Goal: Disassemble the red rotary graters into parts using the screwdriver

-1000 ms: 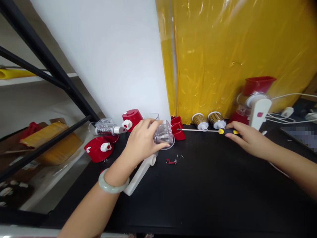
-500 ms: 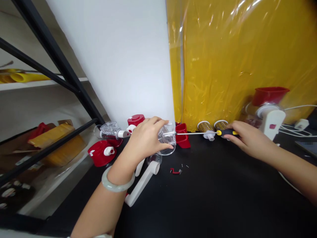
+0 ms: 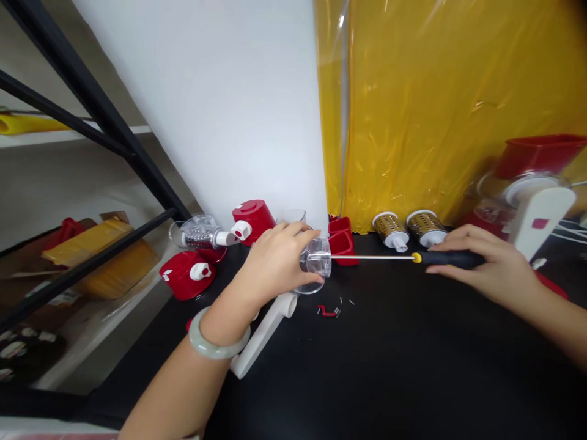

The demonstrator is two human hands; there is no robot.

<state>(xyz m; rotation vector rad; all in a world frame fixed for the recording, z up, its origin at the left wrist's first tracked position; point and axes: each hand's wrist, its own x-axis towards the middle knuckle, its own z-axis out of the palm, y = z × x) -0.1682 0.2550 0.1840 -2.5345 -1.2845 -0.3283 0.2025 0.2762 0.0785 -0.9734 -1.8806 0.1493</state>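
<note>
Two hands face each other along one line, with a long-shafted screwdriver (image 3: 416,258) between them. Taking the clear plastic housing (image 3: 321,269) as the centre of the dial and 12 as straight away from the person, the screwdriver's long axis runs from 3 o'clock in to that centre, almost level across the view. The right hand (image 3: 486,260) is closed around its dark handle, thumb on the near side, fingers on the far side, well apart from the housing.

The left hand (image 3: 280,258) is the nearer one: it comes in from about 8 o'clock and grips the housing, fingers over the far edge and thumb on the near edge, so the side towards 3 is left facing the shaft. The tip reaches the housing, though whether it is seated on a screw cannot be told.

At 1 to 2 o'clock, just beyond the shaft, stands a red hopper (image 3: 345,245). Two grating drums (image 3: 389,230) lie at 2, farther out. A small red bracket (image 3: 327,313) lies near 6, loose screws (image 3: 351,302) beside it towards 4, and a white crank handle (image 3: 263,336) slants out towards 7.
</note>
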